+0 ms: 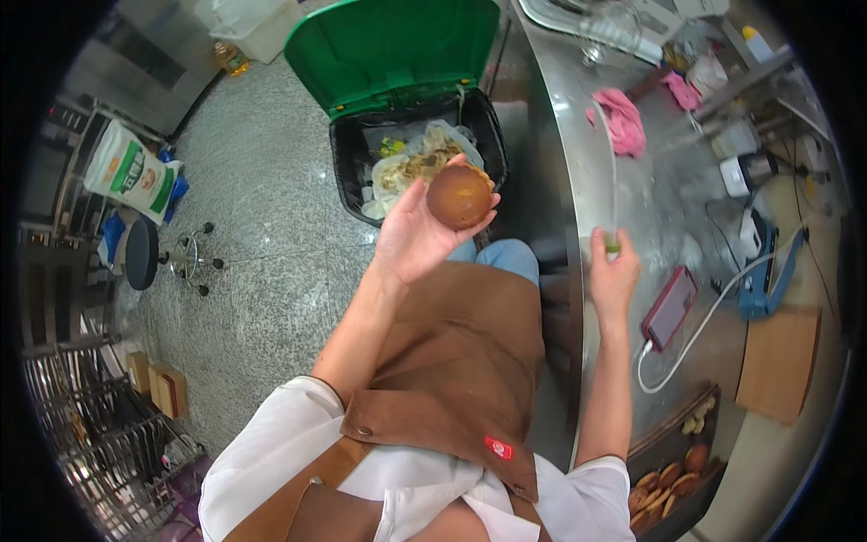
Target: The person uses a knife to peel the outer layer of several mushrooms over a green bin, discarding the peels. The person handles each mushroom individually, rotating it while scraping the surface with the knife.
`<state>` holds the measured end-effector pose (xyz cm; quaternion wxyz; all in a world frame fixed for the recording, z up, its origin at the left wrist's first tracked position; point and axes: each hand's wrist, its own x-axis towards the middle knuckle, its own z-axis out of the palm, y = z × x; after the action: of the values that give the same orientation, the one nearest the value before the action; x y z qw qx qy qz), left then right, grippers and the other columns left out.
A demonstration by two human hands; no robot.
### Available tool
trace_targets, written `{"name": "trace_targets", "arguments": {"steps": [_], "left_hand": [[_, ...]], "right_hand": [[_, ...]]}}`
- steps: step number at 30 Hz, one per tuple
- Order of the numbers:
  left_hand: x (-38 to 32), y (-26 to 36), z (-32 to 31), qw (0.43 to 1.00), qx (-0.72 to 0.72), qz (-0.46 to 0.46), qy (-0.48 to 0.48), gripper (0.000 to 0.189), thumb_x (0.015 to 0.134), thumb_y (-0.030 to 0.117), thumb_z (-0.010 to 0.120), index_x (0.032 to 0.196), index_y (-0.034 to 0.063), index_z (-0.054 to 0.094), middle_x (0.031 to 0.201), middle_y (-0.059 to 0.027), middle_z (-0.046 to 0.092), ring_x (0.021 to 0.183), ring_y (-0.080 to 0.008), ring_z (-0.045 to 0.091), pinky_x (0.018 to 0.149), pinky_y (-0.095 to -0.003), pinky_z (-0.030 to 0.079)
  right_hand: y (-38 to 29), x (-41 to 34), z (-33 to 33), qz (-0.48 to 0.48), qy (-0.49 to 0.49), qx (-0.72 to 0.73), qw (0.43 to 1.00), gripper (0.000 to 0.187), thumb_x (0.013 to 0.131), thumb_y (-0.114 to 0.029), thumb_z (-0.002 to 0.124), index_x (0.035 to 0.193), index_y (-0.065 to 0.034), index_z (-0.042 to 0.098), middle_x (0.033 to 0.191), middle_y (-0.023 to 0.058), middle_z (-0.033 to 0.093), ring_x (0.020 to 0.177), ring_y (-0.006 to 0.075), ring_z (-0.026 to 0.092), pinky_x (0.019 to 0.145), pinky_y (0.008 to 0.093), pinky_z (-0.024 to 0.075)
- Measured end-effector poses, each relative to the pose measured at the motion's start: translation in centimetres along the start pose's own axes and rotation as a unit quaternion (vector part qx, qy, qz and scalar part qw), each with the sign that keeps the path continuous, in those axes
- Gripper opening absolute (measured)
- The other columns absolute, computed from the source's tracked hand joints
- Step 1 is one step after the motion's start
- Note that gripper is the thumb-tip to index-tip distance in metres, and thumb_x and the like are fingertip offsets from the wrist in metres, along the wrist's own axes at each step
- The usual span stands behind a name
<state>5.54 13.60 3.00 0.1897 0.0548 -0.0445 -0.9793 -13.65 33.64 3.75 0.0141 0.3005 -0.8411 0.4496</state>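
On the upturned palm and fingers of my left hand [420, 234] rests a round, glossy brown pastry [460, 196] with a paler, uneven rim at its upper right. It is held above a black bin [345, 166] lined with a black bag, whose green lid [399, 54] stands raised. Crumpled wrappers and food waste [410, 169] lie inside. Over the steel counter, my right hand [613, 274] grips the green end of a long, thin, pale tool [614, 169], perhaps a knife seen edge-on. The tool points away from me, its far end near a pink cloth [622, 122].
On the steel counter [586, 196] lie a phone [669, 308] with a white cable, a blue device [758, 271] and a dark tray [711, 467] with several pastries [667, 484]. A round stool [142, 254] and a white sack [132, 169] stand at the left.
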Motion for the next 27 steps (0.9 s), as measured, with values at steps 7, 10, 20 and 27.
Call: {"name": "trace_targets", "arguments": {"steps": [7,10,20,27], "left_hand": [[2.2,2.9,-1.4,0.993,-0.119,0.010,0.003,0.045,0.104,0.034,0.039,0.144,0.0127,0.043,0.148,-0.0202,0.041,0.138,-0.0399,0.035,0.116,-0.0518,0.029],[3.3,3.9,-2.2,0.988,-0.147,0.042,0.023,0.045,0.103,0.037,0.042,0.138,0.0091,0.049,0.139,-0.0190,0.049,0.130,-0.0387,0.043,0.114,-0.0509,0.031],[6.6,5.6,-3.6,0.967,-0.061,0.164,0.185,0.048,0.100,0.042,0.047,0.118,-0.0023,0.052,0.121,-0.0220,0.056,0.112,-0.0343,0.056,0.100,-0.0481,0.048],[8.4,5.3,-3.8,0.958,-0.101,0.178,0.202,0.041,0.098,0.037,0.048,0.111,-0.0012,0.054,0.108,-0.0170,0.058,0.103,-0.0289,0.056,0.093,-0.0446,0.049]], "right_hand": [[-4.5,1.7,8.0,-0.049,-0.174,0.137,0.974,0.019,0.090,-0.016,0.067,0.080,-0.0031,0.056,0.058,0.0118,0.051,0.048,0.0226,0.049,0.050,0.0340,0.0418],[-6.0,2.7,10.9,-0.167,-0.196,0.089,0.962,0.017,0.080,-0.014,0.071,0.080,-0.0051,0.056,0.064,0.0142,0.059,0.057,0.0328,0.061,0.051,0.0377,0.0454],[-5.6,3.8,14.8,-0.337,-0.203,0.069,0.917,0.025,0.070,-0.013,0.077,0.076,-0.0059,0.054,0.065,0.0102,0.062,0.060,0.0282,0.064,0.052,0.0380,0.0485],[-4.9,4.5,15.3,-0.320,-0.201,0.104,0.920,0.026,0.071,-0.009,0.075,0.074,-0.0050,0.050,0.061,0.0117,0.056,0.057,0.0302,0.061,0.050,0.0377,0.0459]]}}
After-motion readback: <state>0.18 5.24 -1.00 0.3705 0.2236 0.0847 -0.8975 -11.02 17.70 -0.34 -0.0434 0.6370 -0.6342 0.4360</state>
